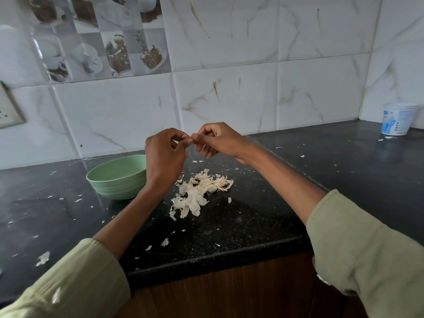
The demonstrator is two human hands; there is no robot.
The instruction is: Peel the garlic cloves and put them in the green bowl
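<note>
The person stood at the dark table point(229, 226) with both hands raised above it, fingertips meeting. The left hand point(164, 154) and the right hand point(216, 140) were each curled in a pinch around something small held between them, most likely a garlic clove point(190, 137) being stripped, though only a pale sliver of it showed between the fingers and I could not say how much skin was left on it.

Judging by the table, the work looked well along. A sizeable heap of papery skins point(199, 193) lay just below the hands, with loose flakes scattered widely across the surface, even one on the left sleeve point(68, 292). I saw no unpeeled cloves waiting anywhere on the table, so the one in hand may have been among the last.

The green bowl point(117, 177) stood just left of the heap, partly behind the left wrist. From where the view fell, only its inner far wall showed; its bottom was hidden by the near rim, so I could not tell how many peeled cloves lay in it.

A white plastic tub point(398, 119) sat well apart in the far right corner, its contents unseen.
</note>
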